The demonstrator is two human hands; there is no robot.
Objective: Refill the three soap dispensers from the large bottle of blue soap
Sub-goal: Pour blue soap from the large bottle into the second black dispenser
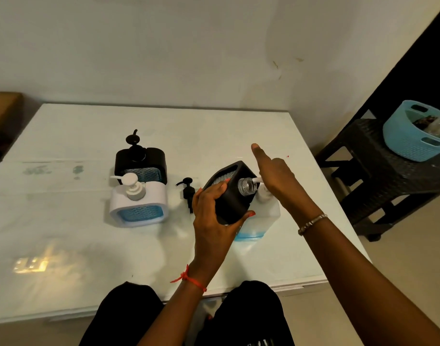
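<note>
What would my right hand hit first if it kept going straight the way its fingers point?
Likely nothing nearby: the right hand points across bare table toward the back wall, which it would meet first, though depth is unclear.

White table (64,221) with black dispenser (140,162), white dispenser (139,203), loose black pump (188,192), large soap bottle (266,216).

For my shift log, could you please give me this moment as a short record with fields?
left hand: grips the tilted black dispenser, open neck at the spout of the large bottle
right hand: open, rests on the large bottle's pump
loose black pump: lies on the table beside the left hand
white dispenser: upright, pump on
second black dispenser: upright behind the white one, pump on
soap level: blue shows only near the large bottle's base
</note>
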